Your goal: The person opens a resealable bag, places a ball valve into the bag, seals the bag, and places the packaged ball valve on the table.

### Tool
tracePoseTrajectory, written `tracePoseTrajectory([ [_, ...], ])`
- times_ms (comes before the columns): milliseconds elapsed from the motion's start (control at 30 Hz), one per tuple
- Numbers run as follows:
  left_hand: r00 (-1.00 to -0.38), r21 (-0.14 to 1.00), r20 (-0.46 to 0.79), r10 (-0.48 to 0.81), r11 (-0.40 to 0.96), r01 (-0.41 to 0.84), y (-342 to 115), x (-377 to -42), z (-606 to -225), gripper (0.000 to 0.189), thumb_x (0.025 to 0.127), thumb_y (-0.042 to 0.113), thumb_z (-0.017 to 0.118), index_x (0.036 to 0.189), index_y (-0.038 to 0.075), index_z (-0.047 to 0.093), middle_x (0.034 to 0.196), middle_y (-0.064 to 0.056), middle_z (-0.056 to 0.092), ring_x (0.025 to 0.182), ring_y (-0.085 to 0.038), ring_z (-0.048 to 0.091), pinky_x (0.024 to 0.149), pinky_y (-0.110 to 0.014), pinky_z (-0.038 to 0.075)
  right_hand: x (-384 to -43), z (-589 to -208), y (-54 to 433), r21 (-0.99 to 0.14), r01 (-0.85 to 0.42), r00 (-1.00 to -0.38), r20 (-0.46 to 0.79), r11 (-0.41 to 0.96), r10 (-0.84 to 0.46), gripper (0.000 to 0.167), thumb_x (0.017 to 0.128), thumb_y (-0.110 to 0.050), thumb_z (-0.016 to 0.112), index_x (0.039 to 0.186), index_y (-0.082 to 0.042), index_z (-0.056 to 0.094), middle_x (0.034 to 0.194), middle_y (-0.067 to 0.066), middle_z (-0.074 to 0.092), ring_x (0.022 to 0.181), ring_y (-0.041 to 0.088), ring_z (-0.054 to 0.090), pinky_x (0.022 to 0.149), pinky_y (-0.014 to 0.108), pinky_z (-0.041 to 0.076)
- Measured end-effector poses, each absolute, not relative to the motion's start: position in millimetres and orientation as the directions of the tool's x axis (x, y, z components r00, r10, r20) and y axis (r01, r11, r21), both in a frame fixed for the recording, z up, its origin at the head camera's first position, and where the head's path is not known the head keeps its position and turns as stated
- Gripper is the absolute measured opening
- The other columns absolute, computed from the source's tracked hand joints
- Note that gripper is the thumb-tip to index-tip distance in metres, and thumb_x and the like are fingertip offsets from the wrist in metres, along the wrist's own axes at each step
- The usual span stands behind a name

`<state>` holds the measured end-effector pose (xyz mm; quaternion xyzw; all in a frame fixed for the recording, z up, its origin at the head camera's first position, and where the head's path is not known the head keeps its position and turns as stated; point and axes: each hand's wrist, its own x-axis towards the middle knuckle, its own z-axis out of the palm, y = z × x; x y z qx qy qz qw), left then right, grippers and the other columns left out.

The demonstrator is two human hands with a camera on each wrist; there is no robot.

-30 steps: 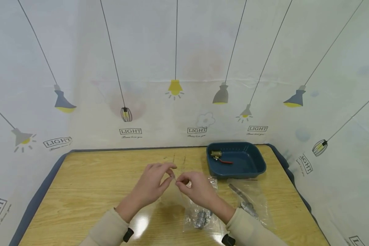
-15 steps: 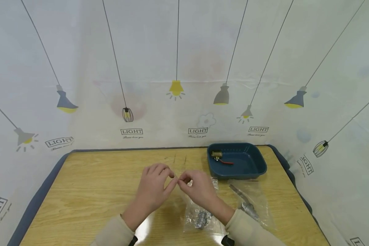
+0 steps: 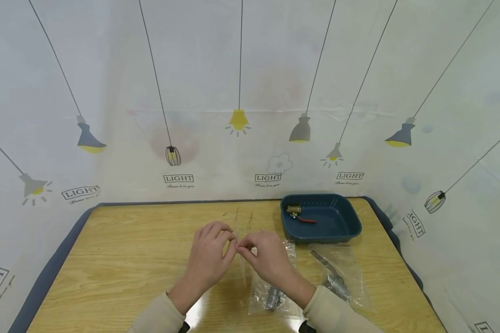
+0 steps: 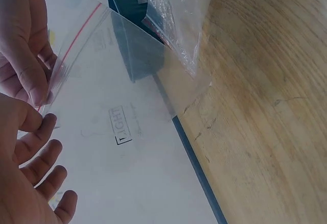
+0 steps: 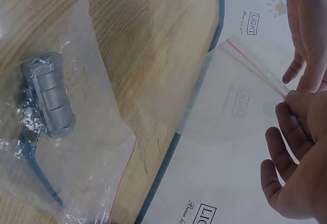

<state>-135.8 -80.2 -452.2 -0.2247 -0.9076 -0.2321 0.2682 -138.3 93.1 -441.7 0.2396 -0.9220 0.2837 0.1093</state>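
A clear zip-lock bag (image 4: 138,55) with a red line along its mouth hangs flat between my two hands. My left hand (image 3: 210,252) pinches its mouth between thumb and index finger, and the other fingers spread loosely in the left wrist view. My right hand (image 3: 266,256) pinches the same strip right beside it, fingertips almost meeting. Below my right forearm lies another clear bag holding a ribbed grey metal fitting (image 5: 51,96) with a blue lever. In the head view the hanging bag shows only as a faint edge.
A dark blue basin (image 3: 354,231) stands at the back right, with a brass ball valve (image 3: 293,210) with a red handle inside. In front of it lies a clear bag (image 3: 358,277) holding a grey metal part (image 3: 337,284). A printed cloth wall (image 3: 216,152) rises behind the wooden table (image 3: 121,259).
My left hand has turned more upright and shifted slightly right. Both hands keep pinching the bag's mouth; the bag, earlier spread below the fingers, now shows nearly edge-on in the head view.
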Motion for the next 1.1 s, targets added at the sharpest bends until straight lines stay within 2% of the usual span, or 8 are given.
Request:
tracePoseTrajectory([
  [133,-0.757,0.308,0.598,0.263,0.797,0.519,-79,-134,-454,0.007,0.086,0.021,0.069,0.08,0.018,0.071,0.1,0.002,0.064,0.103,-0.022,0.059,0.087,-0.048,0.047,-137,-445,92,-0.413,-0.5,-0.855,0.375,0.761,-0.358,0.008,0.089,-0.033,0.069,0.09,-0.025,0.072,0.082,-0.014,0.071,0.077,0.004,0.064,0.077,0.031,0.052],
  [300,-0.769,0.315,0.593,0.24,0.809,0.496,-75,-132,-455,0.009,0.085,0.021,0.069,0.076,0.018,0.07,0.1,0.002,0.064,0.106,-0.023,0.058,0.088,-0.048,0.046,-132,-450,89,-0.221,-0.484,-0.814,0.47,0.847,-0.343,0.016,0.089,-0.037,0.069,0.1,-0.026,0.07,0.111,-0.006,0.068,0.099,0.016,0.065,0.089,0.045,0.049],
  [367,-0.772,0.314,0.59,0.235,0.814,0.488,-73,-131,-455,0.009,0.085,0.021,0.069,0.076,0.019,0.069,0.101,0.003,0.064,0.106,-0.023,0.058,0.088,-0.048,0.046,-130,-451,88,-0.153,-0.488,-0.783,0.511,0.859,-0.354,0.015,0.088,-0.035,0.07,0.099,-0.026,0.071,0.116,-0.004,0.066,0.103,0.018,0.064,0.091,0.047,0.047],
  [533,-0.789,0.297,0.568,0.235,0.835,0.463,-71,-130,-455,0.009,0.084,0.022,0.069,0.075,0.018,0.068,0.103,0.002,0.064,0.109,-0.023,0.057,0.09,-0.048,0.045,-130,-454,87,-0.063,-0.495,-0.729,0.573,0.867,-0.375,0.009,0.086,-0.033,0.072,0.092,-0.026,0.072,0.108,-0.005,0.067,0.1,0.018,0.063,0.092,0.045,0.046],
  [667,-0.791,0.228,0.556,0.254,0.869,0.439,-69,-130,-456,0.013,0.086,0.027,0.065,0.076,0.018,0.067,0.106,0.0,0.065,0.116,-0.024,0.056,0.092,-0.049,0.045,-130,-456,87,-0.05,-0.494,-0.725,0.576,0.868,-0.379,0.006,0.086,-0.032,0.072,0.086,-0.026,0.073,0.109,-0.004,0.067,0.1,0.017,0.064,0.092,0.045,0.046],
  [800,-0.755,0.112,0.588,0.291,0.895,0.432,-67,-130,-459,0.02,0.089,0.029,0.058,0.078,0.016,0.067,0.11,-0.004,0.065,0.124,-0.028,0.054,0.095,-0.051,0.045,-131,-457,87,-0.06,-0.488,-0.738,0.562,0.871,-0.375,0.004,0.085,-0.03,0.073,0.085,-0.025,0.074,0.11,-0.003,0.066,0.102,0.017,0.063,0.094,0.046,0.044],
  [933,-0.705,0.014,0.625,0.333,0.899,0.437,-65,-130,-464,0.027,0.09,0.029,0.051,0.076,0.012,0.067,0.116,-0.007,0.064,0.128,-0.03,0.052,0.097,-0.053,0.043,-132,-458,87,-0.063,-0.477,-0.752,0.545,0.876,-0.37,0.004,0.085,-0.03,0.073,0.086,-0.026,0.074,0.103,-0.006,0.067,0.099,0.016,0.062,0.095,0.046,0.044],
  [1100,-0.695,-0.019,0.625,0.355,0.897,0.441,-62,-131,-466,0.025,0.089,0.026,0.055,0.076,0.011,0.069,0.119,-0.008,0.065,0.132,-0.03,0.049,0.1,-0.053,0.041,-133,-460,87,-0.055,-0.474,-0.749,0.549,0.879,-0.37,0.005,0.086,-0.03,0.073,0.084,-0.026,0.074,0.093,-0.009,0.068,0.094,0.015,0.063,0.095,0.045,0.044],
])
